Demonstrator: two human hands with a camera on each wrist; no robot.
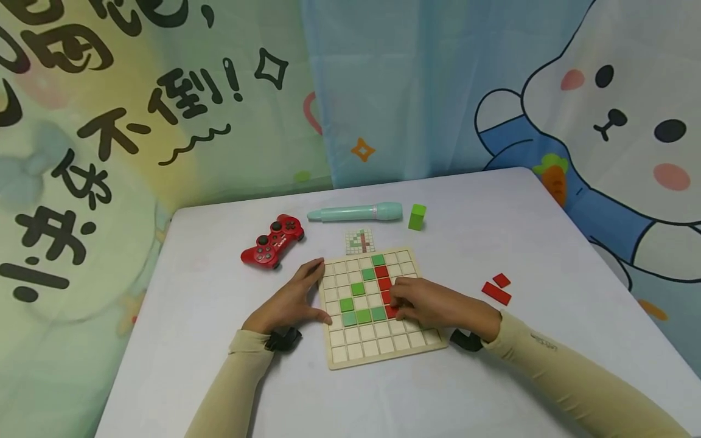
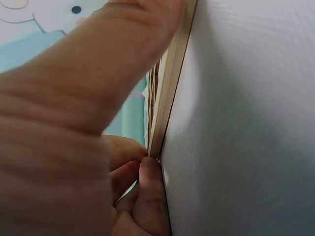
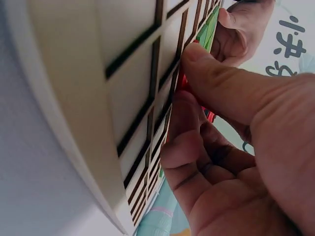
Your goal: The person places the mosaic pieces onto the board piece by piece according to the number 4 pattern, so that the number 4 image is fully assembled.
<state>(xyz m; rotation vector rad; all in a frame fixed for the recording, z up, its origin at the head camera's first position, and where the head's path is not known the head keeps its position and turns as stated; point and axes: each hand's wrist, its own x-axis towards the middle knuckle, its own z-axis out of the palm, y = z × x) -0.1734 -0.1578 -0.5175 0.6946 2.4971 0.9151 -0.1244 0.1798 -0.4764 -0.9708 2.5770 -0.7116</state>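
A wooden grid board (image 1: 383, 350) lies on the white table, with green tiles (image 1: 363, 316) and a column of red tiles (image 1: 382, 272) set in its cells. My right hand (image 1: 395, 307) rests on the board and pinches a red tile (image 1: 391, 312) at the foot of that column. The right wrist view shows thumb and fingers (image 3: 197, 64) closed on the red tile (image 3: 183, 81) against the board (image 3: 128, 93). My left hand (image 1: 319, 291) lies on the table, its thumb and fingers braced against the board's left edge (image 2: 170, 83).
A small pattern card (image 1: 360, 241) lies just behind the board. Beyond it are a red game controller (image 1: 272, 241), a teal pen-shaped toy (image 1: 356, 213) and a green block (image 1: 417, 217). Two loose red tiles (image 1: 497, 289) lie to the right. Printed curtains hang behind the table.
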